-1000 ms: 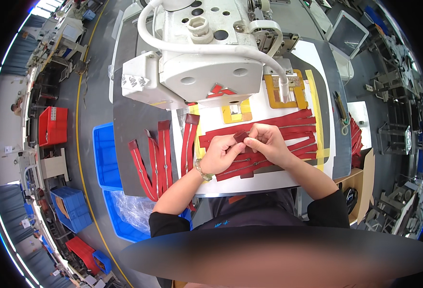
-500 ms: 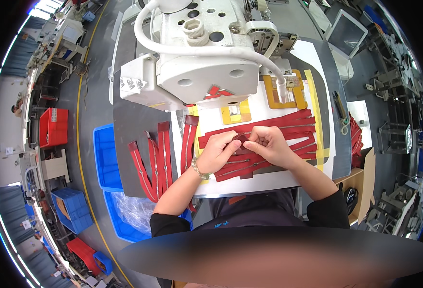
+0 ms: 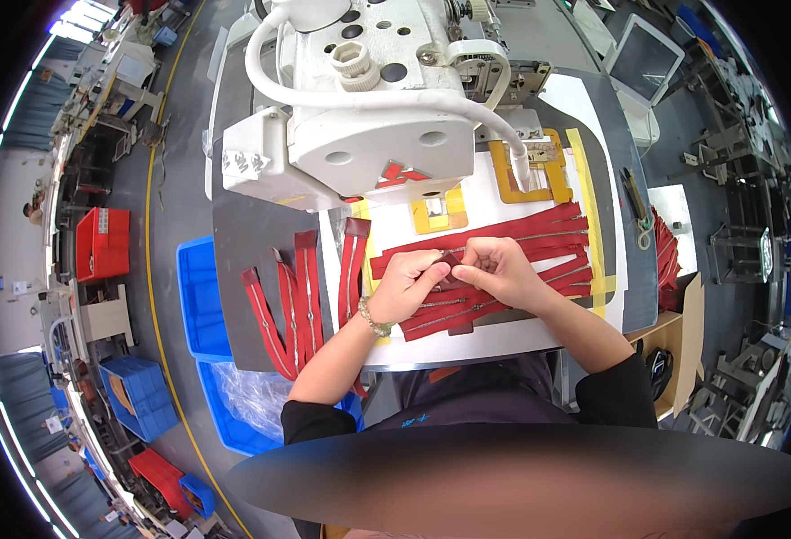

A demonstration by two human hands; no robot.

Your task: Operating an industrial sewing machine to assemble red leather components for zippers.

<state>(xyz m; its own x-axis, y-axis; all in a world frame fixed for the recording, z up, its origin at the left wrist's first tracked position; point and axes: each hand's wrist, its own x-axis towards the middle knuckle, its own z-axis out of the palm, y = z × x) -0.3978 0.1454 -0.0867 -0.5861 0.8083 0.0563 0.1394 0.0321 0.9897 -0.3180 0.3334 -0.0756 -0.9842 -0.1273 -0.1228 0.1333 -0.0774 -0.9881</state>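
Over the middle of the worktable, my left hand [image 3: 406,284] and my right hand [image 3: 505,277] meet with thumbs and fingertips pinched. Between them is a small dark-red patch [image 3: 450,260], mostly covered by the fingers; whether it joins a zipper below cannot be seen. Beneath the hands, red zippers [image 3: 553,241] with metal teeth lie side by side across a white sheet [image 3: 512,338]. Left of my left wrist, more red zippers [image 3: 307,292] run lengthwise, with dark-red squares at their far ends.
A white industrial sewing machine [image 3: 382,135] stands just beyond my hands. Yellow frames [image 3: 440,212] lie beside its head. Blue bins [image 3: 205,305] flank the table at left; a cardboard box [image 3: 678,346] is at right. Scissors [image 3: 642,229] lie near the table's right edge.
Less of the dark-red patch shows between my fingertips, and it seems slightly turned. Both hands keep nearly the same place. The whole view has shifted a little.
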